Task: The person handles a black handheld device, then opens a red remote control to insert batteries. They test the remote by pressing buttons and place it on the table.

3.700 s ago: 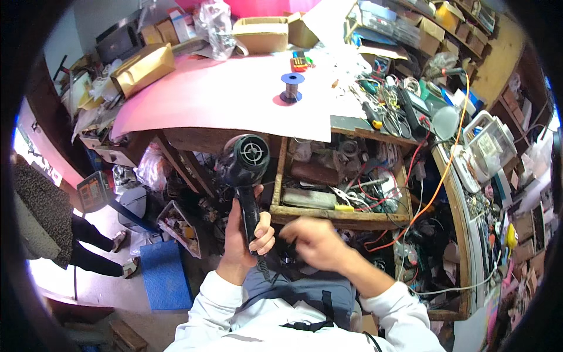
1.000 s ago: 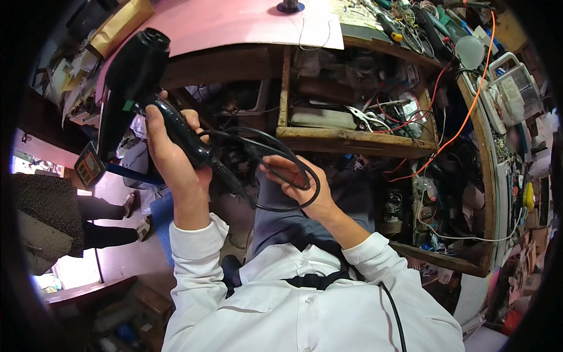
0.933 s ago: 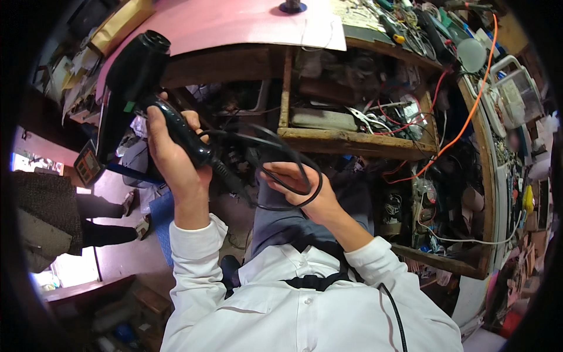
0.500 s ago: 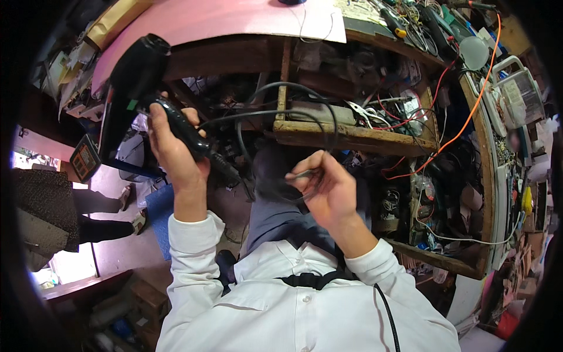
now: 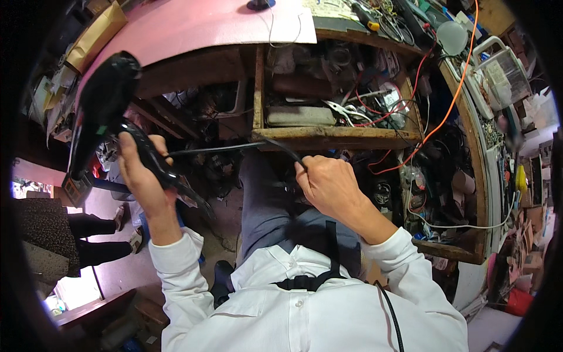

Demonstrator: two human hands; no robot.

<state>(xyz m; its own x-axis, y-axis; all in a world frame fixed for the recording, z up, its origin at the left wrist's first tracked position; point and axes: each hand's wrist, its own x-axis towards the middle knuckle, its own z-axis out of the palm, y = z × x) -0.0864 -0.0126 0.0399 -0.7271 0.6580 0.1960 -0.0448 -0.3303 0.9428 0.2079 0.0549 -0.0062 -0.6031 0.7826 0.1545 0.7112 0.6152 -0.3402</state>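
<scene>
The person's left forearm rises almost upright from the lower left of the frame, and the left hand tilts slightly leftward, its fingers clamped around the handle of a black hair dryer. The dryer sits in the upper left, head uppermost, its handle slanting down to the right. The right forearm slants up and leftward from the lower right; the right hand, near the middle, shows its back, fingers curled together on the black cord, which stretches between both hands below the open drawer.
</scene>
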